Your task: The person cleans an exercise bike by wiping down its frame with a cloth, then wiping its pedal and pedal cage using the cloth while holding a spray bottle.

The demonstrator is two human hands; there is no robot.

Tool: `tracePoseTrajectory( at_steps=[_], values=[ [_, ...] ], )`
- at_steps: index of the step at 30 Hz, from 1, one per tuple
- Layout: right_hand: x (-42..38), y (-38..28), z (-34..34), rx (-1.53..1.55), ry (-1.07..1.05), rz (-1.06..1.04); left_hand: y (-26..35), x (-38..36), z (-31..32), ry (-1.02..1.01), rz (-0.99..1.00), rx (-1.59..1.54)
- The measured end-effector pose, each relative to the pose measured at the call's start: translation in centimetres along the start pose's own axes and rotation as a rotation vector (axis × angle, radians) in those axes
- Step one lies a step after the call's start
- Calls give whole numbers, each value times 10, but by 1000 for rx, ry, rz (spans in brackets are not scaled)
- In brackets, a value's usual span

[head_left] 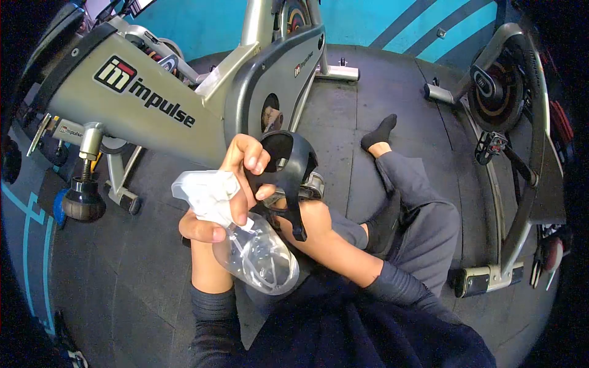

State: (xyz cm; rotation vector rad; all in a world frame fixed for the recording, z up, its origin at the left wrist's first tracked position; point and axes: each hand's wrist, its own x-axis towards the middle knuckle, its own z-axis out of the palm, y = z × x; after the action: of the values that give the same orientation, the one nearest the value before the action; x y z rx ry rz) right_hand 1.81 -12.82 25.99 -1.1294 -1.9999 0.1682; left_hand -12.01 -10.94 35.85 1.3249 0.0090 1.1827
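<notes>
A clear spray bottle (261, 260) with a white spray head (211, 193) is tilted in front of my body. My left hand (205, 227) is closed round its neck. Clear liquid shows inside. Just to the right is a curved black plastic part (291, 162) with a long narrow arm pointing down. My right hand (248, 159) appears closed on this part, its fingers curled at the left edge. The part hides much of that hand. A metal piece (313, 184) shows behind the black part.
A large grey exercise bike frame (147, 92) fills the upper left, with a black knob (84, 199) hanging below. Another bike (500, 92) stands at the right, its foot (488, 280) on the dark floor tiles (331, 116). My crossed legs (429, 227) lie ahead.
</notes>
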Motion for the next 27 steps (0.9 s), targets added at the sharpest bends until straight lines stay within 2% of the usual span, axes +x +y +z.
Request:
tracePoseTrajectory(
  at_steps=[9, 13, 16, 18, 19, 21, 24, 25, 27],
  values=[
    [-7, 18, 7, -5, 78, -229, -2, 6, -5, 5, 4, 18],
    [-6, 18, 2, 34, 96, -263, -1, 6, -6, 17, -13, 29],
    [-4, 12, -4, 3, 213, -321, -1, 6, -4, 25, -11, 19],
    [-4, -1, -9, -79, 73, -132, -1, 7, -3, 30, 2, 9],
    [-4, -5, -10, -76, 70, -130, -1, 6, -4, 27, -2, 20],
    [-2, -12, -9, -38, -64, 98, 0, 4, -3, 26, -8, 29],
    [6, -17, -8, 112, 10, 126, 2, 5, -2, 33, -11, 1],
    [7, -16, -9, 155, -27, 188, 2, 5, -3, 20, -16, 19],
    [10, -13, -12, 88, -83, 130, 2, 4, -3, 8, -17, 38]
  ],
)
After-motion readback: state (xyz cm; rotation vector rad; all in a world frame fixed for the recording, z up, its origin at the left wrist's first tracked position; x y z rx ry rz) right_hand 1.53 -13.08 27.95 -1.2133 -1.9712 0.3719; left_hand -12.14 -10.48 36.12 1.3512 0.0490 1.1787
